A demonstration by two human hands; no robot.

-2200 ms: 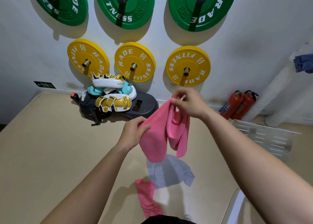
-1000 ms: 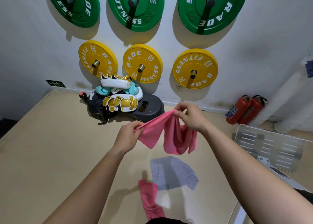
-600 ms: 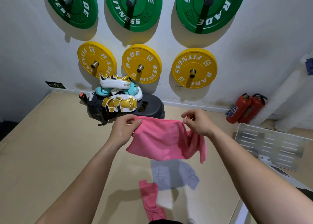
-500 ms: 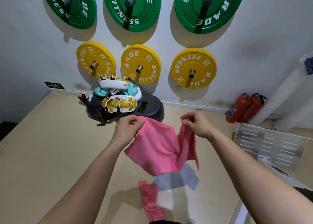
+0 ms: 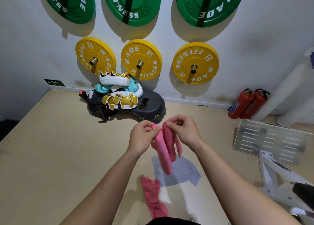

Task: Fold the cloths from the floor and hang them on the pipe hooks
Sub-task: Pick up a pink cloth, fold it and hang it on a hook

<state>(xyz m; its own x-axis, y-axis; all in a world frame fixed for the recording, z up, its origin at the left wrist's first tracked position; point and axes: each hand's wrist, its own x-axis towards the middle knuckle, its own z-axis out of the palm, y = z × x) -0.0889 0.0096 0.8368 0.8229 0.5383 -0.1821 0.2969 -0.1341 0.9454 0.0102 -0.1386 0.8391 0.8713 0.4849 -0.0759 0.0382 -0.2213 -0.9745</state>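
Cloth pinched between left hand and right hand.

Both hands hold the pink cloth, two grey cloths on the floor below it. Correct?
One thing off: the head view shows one grey cloth and a second pink cloth on the floor, not two grey ones. The left hand and right hand do both hold the pink cloth.

- A gym: green weight plates and yellow weight plates marked "RADE FITNESS" hang on wall pegs.
- Boxing pads lie heaped on the floor.
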